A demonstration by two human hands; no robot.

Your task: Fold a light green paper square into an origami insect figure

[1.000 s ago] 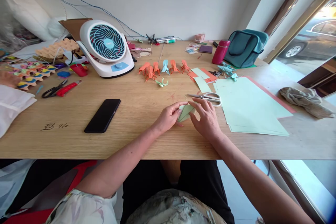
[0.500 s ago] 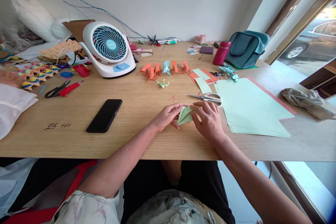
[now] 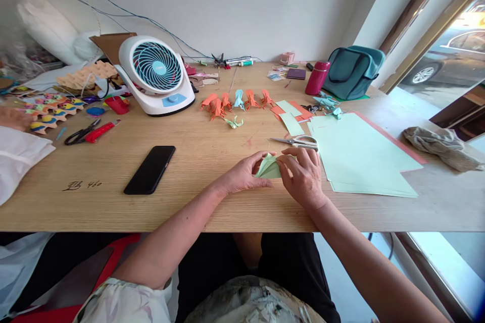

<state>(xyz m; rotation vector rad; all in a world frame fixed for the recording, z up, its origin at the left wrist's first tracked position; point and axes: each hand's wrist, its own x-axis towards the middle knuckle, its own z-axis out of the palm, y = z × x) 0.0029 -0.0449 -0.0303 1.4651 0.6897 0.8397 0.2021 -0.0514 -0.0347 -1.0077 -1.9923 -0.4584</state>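
Note:
A folded piece of light green paper point(image 3: 270, 167) is held between my two hands above the near part of the wooden table. My left hand point(image 3: 244, 174) grips its left side, thumb below and fingers behind. My right hand point(image 3: 303, 174) pinches its right edge between thumb and fingers. Just beyond the right hand lie white-handled scissors point(image 3: 301, 141), closed, blades to the left. Farther off stand several folded orange paper figures point(image 3: 216, 108) and a blue paper figure point(image 3: 238, 99), with a small green paper piece point(image 3: 234, 122) in front of them.
Light green sheets point(image 3: 364, 156) lie to the right, beside a grey cloth point(image 3: 443, 147). A black phone point(image 3: 150, 169) is at left, a white fan point(image 3: 157, 73) behind it. A pink bottle point(image 3: 317, 78) and teal bag point(image 3: 354, 71) stand back right. Another person's hand point(image 3: 13, 118) shows far left.
The green paper has shifted and turned slightly between my hands. My left thumb has moved across under its lower edge. The view has tilted a little.

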